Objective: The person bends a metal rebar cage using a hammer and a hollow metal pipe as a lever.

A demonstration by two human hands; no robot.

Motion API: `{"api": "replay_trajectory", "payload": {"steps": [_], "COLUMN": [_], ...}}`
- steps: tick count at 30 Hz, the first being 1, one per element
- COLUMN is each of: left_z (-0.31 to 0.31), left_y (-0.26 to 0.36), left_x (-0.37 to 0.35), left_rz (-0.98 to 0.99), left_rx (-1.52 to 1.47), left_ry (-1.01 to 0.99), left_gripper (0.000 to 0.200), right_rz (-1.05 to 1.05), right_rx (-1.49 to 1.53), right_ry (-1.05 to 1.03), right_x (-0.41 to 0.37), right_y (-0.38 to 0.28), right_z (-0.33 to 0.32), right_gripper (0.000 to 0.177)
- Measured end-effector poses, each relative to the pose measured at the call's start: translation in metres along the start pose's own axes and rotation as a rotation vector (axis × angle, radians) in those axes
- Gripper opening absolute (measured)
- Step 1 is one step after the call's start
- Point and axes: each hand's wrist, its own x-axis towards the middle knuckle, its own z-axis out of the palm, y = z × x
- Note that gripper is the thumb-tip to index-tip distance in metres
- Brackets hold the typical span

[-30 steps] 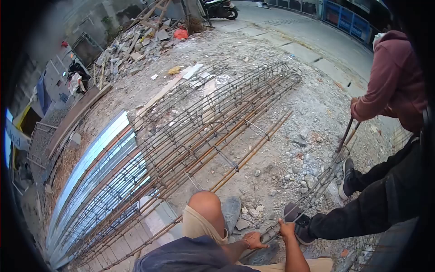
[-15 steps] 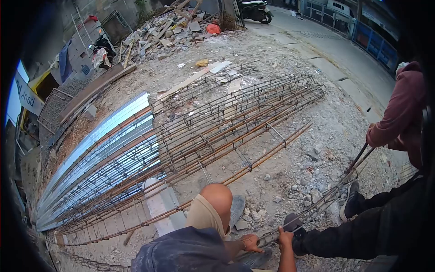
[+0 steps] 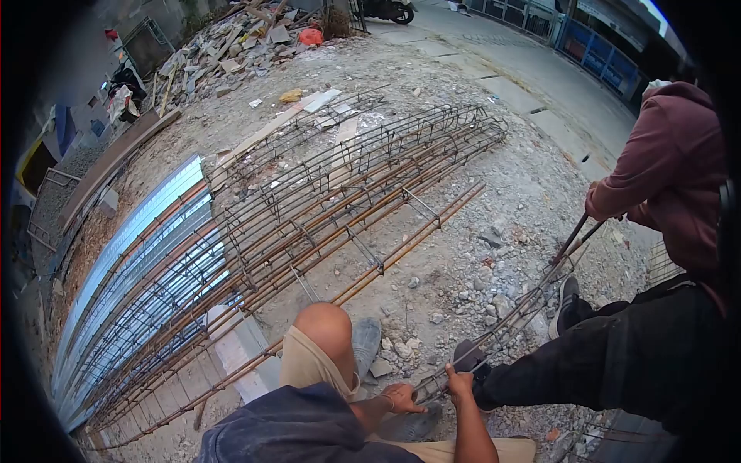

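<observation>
A narrow, rusty rebar cage (image 3: 505,326) runs diagonally from between my feet towards a co-worker at the right. My left hand (image 3: 401,398) is curled at its near end, low in the view, with the thumb stretched along the bars. Just to the right, my right hand (image 3: 460,383) grips one of its bars, thumb uppermost. My fingertips on the far side of the bars are hidden. The co-worker, in a maroon hoodie (image 3: 668,158), holds a dark tool with two long handles (image 3: 575,238) down against the far part of the cage.
Several larger rebar cages (image 3: 363,185) lie on the ground ahead, partly over corrugated metal sheets (image 3: 143,251). A pale slab (image 3: 235,351) sits by my left knee. The co-worker's shoe (image 3: 469,356) is beside my right hand. Rubble (image 3: 239,46) is heaped at the back.
My view has turned slightly right, so the scene sits further left. Both hands stay at the cage's near end, and the co-worker keeps the tool on its far part.
</observation>
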Motion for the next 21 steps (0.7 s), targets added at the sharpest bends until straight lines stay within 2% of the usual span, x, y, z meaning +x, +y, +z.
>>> {"api": "replay_trajectory", "payload": {"steps": [8,11,21], "left_z": [-0.004,-0.004,-0.002], "left_y": [0.003,0.002,-0.001], "left_x": [-0.001,-0.001,0.004], "left_rz": [-0.014,-0.02,-0.029], "left_rx": [0.019,0.019,-0.01], "left_ry": [-0.036,-0.047,-0.081], "left_gripper": [0.074,0.076,0.082], "right_rz": [0.063,0.006,0.056], "right_rx": [-0.03,0.038,0.018], "right_ry": [-0.04,0.007,0.049], "right_x": [-0.01,-0.003,0.015], "right_y": [-0.012,0.0,0.021], "right_z": [-0.002,0.002,0.006], "right_gripper": [0.031,0.029,0.033]}}
